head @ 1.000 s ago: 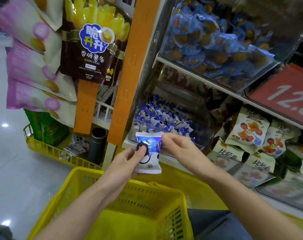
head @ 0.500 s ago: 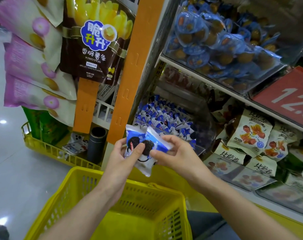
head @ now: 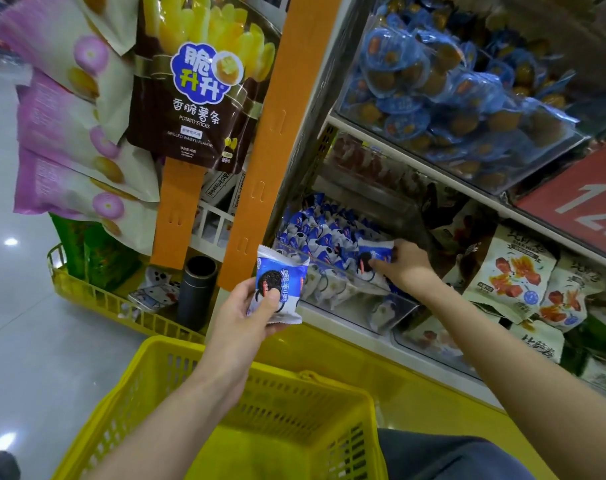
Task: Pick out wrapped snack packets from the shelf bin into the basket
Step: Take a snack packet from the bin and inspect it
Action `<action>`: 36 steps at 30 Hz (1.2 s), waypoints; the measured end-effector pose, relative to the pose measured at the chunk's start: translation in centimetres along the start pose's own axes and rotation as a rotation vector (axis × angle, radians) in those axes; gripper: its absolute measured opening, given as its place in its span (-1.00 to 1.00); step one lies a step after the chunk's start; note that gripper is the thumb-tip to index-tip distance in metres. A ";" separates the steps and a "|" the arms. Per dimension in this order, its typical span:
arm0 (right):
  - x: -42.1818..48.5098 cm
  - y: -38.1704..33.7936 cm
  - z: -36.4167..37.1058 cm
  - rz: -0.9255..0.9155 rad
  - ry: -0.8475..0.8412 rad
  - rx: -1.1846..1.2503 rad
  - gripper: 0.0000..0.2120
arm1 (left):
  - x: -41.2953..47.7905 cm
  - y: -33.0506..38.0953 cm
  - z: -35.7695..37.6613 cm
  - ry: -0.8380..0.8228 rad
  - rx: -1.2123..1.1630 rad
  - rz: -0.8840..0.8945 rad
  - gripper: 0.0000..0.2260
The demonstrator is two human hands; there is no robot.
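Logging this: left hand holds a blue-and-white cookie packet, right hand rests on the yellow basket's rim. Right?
Not quite. The head view shows the right hand inside the clear shelf bin, gripping a second packet, not on the yellow basket. The left hand does hold a blue-and-white cookie packet.

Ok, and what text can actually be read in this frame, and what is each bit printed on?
"脆升升", "香脆薯条", "POTATO STICKS", "GRILLED WAGYU FLAVOR": brown potato-stick bag.
"12.", the rest cut off by the frame edge: red price sign.
"奥利奥": cookie packet in the left hand.
"比萨卷": beige packet, lower right.
The bag's fine print and the other packets' wording are too small or blurred to read.
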State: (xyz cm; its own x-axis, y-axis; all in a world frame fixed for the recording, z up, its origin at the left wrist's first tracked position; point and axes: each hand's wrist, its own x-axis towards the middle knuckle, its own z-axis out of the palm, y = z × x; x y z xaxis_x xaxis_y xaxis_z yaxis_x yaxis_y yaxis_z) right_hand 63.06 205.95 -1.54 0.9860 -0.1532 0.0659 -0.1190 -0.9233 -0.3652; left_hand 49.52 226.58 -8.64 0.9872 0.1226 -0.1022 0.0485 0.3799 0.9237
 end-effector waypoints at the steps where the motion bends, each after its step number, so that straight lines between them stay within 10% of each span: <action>1: 0.6 0.4 0.2 0.010 -0.043 -0.066 -0.78 | 0.1 0.0 -0.1 0.002 0.010 0.003 -0.73; 13: 3.9 0.8 0.1 0.005 -0.546 -0.194 -0.76 | 1.0 -0.7 0.0 0.001 0.110 0.009 -0.73; 26: 3.2 0.6 2.7 -0.021 -0.327 0.016 -0.72 | 0.8 -0.8 -0.7 -0.016 0.155 0.025 -0.72; 32: -5.1 -1.8 2.0 -0.377 0.157 0.250 -0.77 | -0.5 -0.8 -0.7 -0.082 0.048 0.011 -0.72; 36: -11.7 -3.0 2.5 -0.462 -0.157 0.465 -0.85 | -1.5 -1.0 -0.6 -0.127 0.071 0.027 -0.71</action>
State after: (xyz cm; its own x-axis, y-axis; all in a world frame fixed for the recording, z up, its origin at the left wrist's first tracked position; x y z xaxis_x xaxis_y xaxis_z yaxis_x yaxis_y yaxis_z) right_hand 52.17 211.37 -3.58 0.9330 0.3063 0.1888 0.3472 -0.6282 -0.6963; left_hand 47.94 226.59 -9.66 0.9993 0.0135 -0.0339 0.0280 0.3119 0.9497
